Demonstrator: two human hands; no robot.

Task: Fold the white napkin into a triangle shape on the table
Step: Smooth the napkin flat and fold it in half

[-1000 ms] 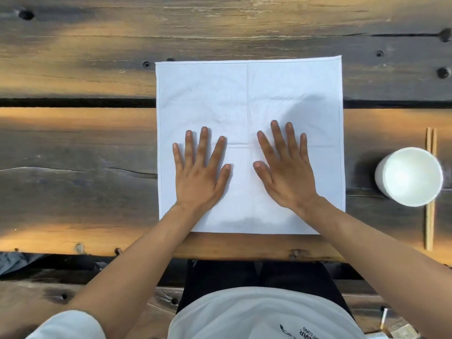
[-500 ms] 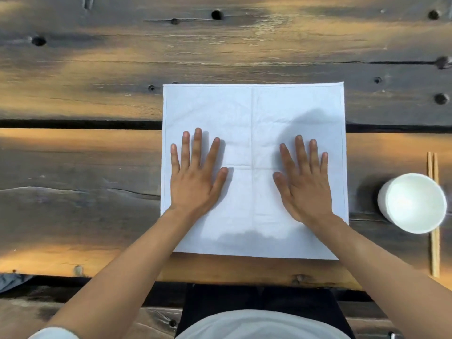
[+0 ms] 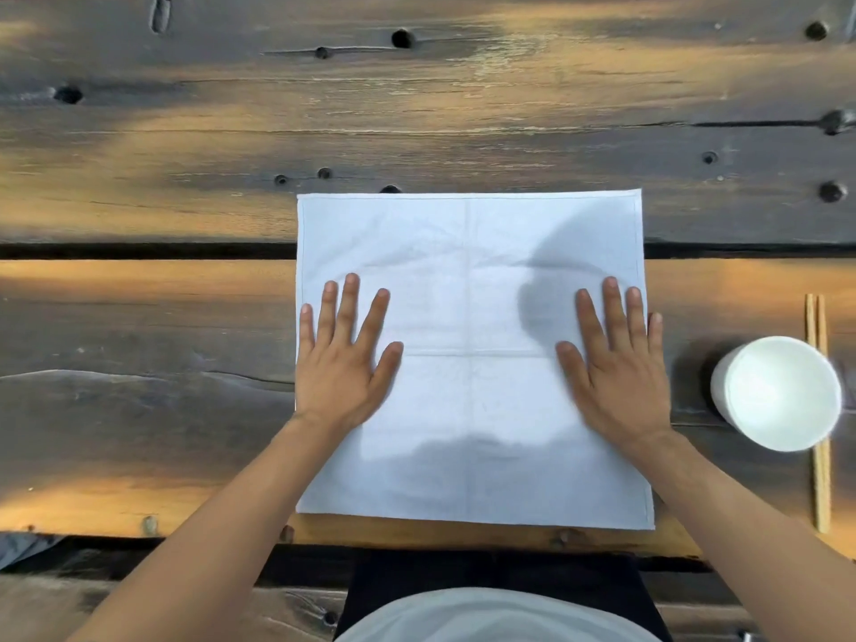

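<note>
The white napkin [image 3: 470, 271] lies flat and unfolded as a square on the dark wooden table [image 3: 185, 317], its near edge close to the table's front edge. Faint crease lines cross it through the middle. My left hand [image 3: 345, 363] rests palm down on the napkin's left side, fingers spread, the little finger at the left hem. On the right side lies my right hand [image 3: 611, 368], palm down too, its little finger just past the right hem. Neither hand holds anything.
A white cup [image 3: 778, 393] stands on the table to the right of the napkin. Wooden chopsticks [image 3: 819, 410] lie lengthwise under and beside it. A dark gap between planks [image 3: 139, 250] runs across the table behind my hands.
Both hands have slid apart over the napkin, from near the middle crease out to its left and right edges. The view has tilted so that the napkin sits lower in frame.
</note>
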